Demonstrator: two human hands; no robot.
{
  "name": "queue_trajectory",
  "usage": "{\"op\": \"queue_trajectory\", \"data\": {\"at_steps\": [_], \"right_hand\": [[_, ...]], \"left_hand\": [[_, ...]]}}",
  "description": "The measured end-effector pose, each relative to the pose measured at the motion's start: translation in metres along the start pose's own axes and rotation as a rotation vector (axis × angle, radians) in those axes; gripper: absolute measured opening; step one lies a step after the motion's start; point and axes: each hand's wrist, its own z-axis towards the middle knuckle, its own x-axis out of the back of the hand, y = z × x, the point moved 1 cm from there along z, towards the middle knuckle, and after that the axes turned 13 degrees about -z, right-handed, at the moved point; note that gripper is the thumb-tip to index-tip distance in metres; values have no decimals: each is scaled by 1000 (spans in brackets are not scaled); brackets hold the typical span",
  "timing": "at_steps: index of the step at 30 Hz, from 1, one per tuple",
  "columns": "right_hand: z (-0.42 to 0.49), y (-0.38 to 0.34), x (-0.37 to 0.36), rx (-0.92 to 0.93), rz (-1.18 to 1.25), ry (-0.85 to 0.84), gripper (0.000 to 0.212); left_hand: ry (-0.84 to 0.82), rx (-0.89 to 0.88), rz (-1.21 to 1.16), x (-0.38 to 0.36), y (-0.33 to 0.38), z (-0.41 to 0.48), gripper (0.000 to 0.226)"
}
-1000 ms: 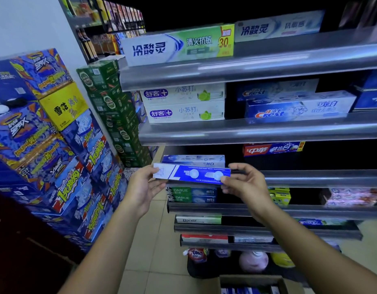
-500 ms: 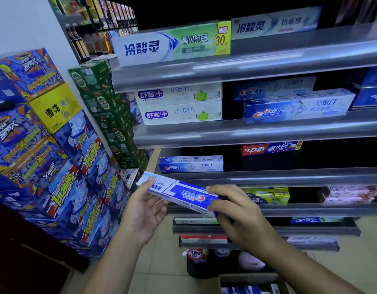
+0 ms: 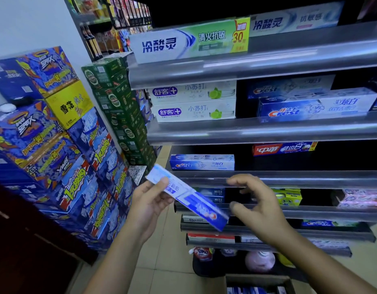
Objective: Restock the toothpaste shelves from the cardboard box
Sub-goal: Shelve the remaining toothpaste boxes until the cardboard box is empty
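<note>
A blue and white toothpaste box [image 3: 189,198] tilts down to the right in front of the shelves. My left hand [image 3: 150,205] grips its upper left end with thumb on top. My right hand [image 3: 255,205] hovers just right of the box's lower end, fingers spread; whether its thumb touches the box I cannot tell. A single Crest box [image 3: 202,162] lies on the third shelf [image 3: 289,179] just above. The cardboard box [image 3: 257,284] with more blue boxes sits at the bottom edge of the view.
Upper shelves hold white-green and blue toothpaste boxes [image 3: 194,101]. A red box [image 3: 283,147] sits further right. Lower shelves carry several small packs. Stacked blue drink cartons [image 3: 56,145] and green cartons [image 3: 119,107] stand to the left. Tiled floor lies below.
The toothpaste box has come away from the third shelf, dropped lower and tilted down to the right. My right hand has let go of its right end and opened.
</note>
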Motion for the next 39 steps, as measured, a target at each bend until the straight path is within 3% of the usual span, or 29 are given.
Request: {"op": "queue_trajectory", "data": {"at_steps": [2, 6, 8, 11, 16, 18, 21, 23, 25, 30, 32, 34, 37, 39], "right_hand": [[9, -15, -1, -31, 72, -55, 37], [33, -43, -7, 19, 98, -345, 62], [42, -44, -10, 13, 54, -413, 55], [48, -32, -10, -91, 157, -364, 33], [47, -3, 7, -278, 508, -12, 30], [43, 12, 11, -375, 664, 64, 30], [36, 28, 7, -476, 780, 86, 41], [37, 34, 1, -482, 785, 99, 40], [45, 38, -5, -450, 674, 114, 36], [83, 42, -9, -365, 97, 263, 36], [95, 44, -10, -351, -68, 276, 28], [101, 48, -14, -363, -176, 219, 37], [101, 57, -20, -397, -194, 159, 54], [102, 64, -22, -411, -220, 165, 52]], "left_hand": [[-187, -70, 330, -6, 8, -1, 14], [-692, -64, 790, -36, 18, -7, 20], [-751, -78, 888, -46, 17, -6, 22], [-639, -40, 812, -46, 11, -1, 24], [-369, 84, 782, 4, 3, 7, 59], [-276, 131, 638, 23, -4, 8, 62], [-88, 105, 295, 30, -15, 19, 55], [-31, 18, 253, 27, -16, 32, 29], [5, -87, 316, 20, -10, 47, 21], [75, -345, 616, 10, 8, 95, 29], [80, -333, 731, 11, 8, 114, 38], [75, -279, 764, 15, 2, 126, 42], [81, -273, 743, 21, -6, 132, 30], [104, -291, 774, 24, -10, 135, 27]]}}
